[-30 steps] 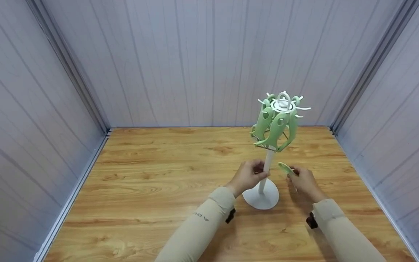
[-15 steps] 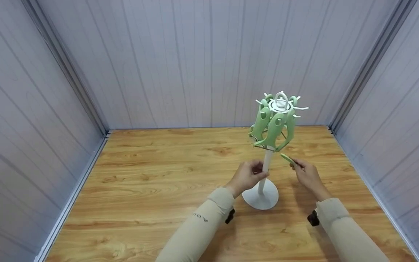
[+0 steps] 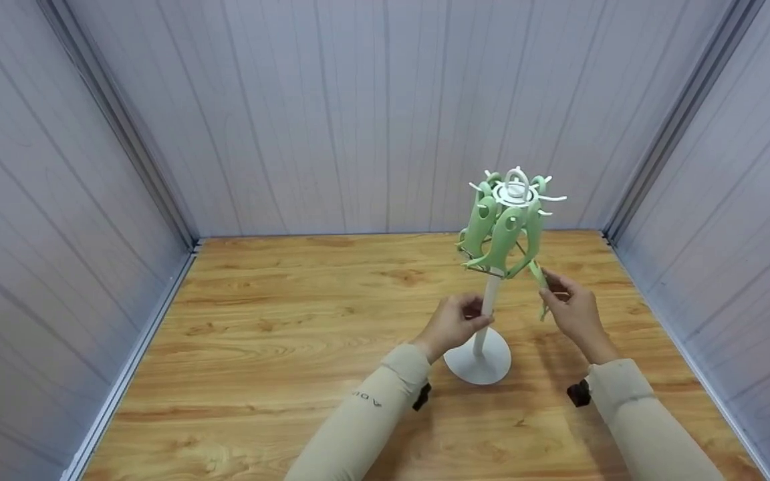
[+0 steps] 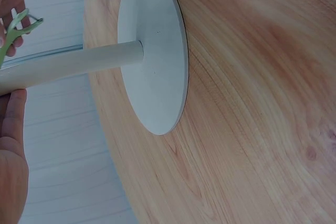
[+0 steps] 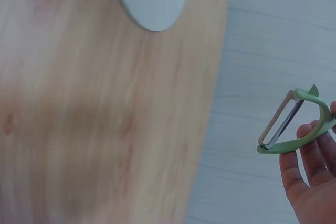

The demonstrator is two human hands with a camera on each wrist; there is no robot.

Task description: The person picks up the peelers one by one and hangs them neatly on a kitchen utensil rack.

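Note:
A white stand with a round base (image 3: pixel 478 364) and an upright pole (image 3: pixel 490 292) rises from the table. Around its hooked top (image 3: pixel 516 194) hang several green peelers (image 3: pixel 505 237), blades downward. My left hand (image 3: pixel 452 325) grips the pole partway up. Just right of the pole, my right hand (image 3: pixel 573 311) pinches another green peeler (image 3: pixel 539 284), held off the table below the hanging ones. The right wrist view shows this peeler's metal blade (image 5: pixel 278 120) and its forked head, with fingers (image 5: pixel 310 161) around the handle.
The wood-grain table (image 3: pixel 278 334) extends left of the stand. Pale panel walls (image 3: pixel 331 120) enclose the back and both sides. A free white hook (image 3: pixel 553 198) sticks out on the right of the stand's top.
My right hand has lifted slightly and shifted right, turning the peeler from slanted to nearly upright, blade end down. My left hand has kept its hold on the pole.

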